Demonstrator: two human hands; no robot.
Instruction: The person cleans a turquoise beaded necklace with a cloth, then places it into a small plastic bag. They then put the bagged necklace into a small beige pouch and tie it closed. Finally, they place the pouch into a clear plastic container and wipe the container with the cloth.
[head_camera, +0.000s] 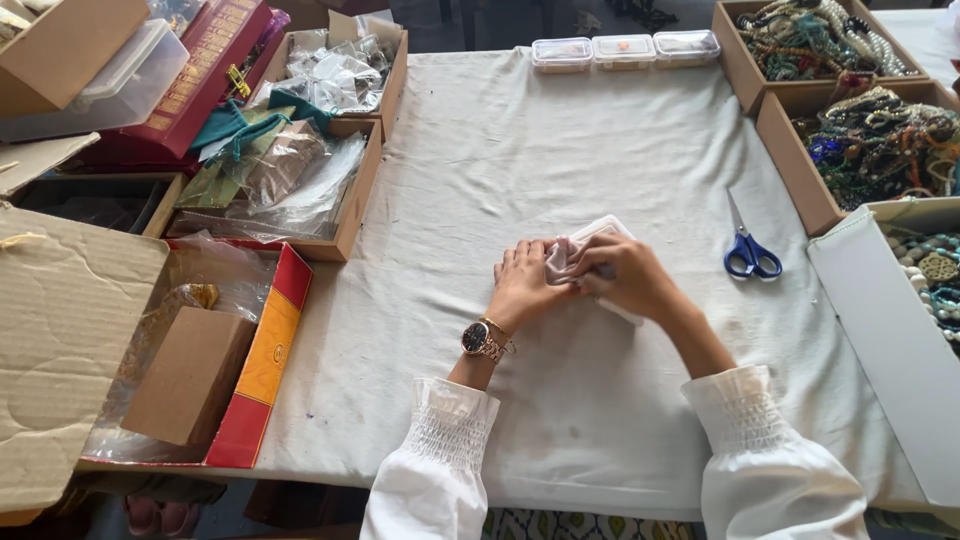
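On the white cloth-covered table (500, 180), my left hand (522, 283) and my right hand (628, 275) meet over a small clear plastic pouch (600, 229) with a pale pinkish cloth bundle (560, 258) in it. Both hands pinch this bundle between their fingers. A wristwatch and a bangle sit on my left wrist. Most of the pouch is hidden under my right hand. White gathered sleeves cover both forearms.
Blue-handled scissors (749, 248) lie to the right. Boxes of bead necklaces (875, 140) line the right edge. Three small clear containers (623, 50) stand at the far edge. Cardboard boxes of plastic bags (300, 170) and a red box (262, 360) crowd the left.
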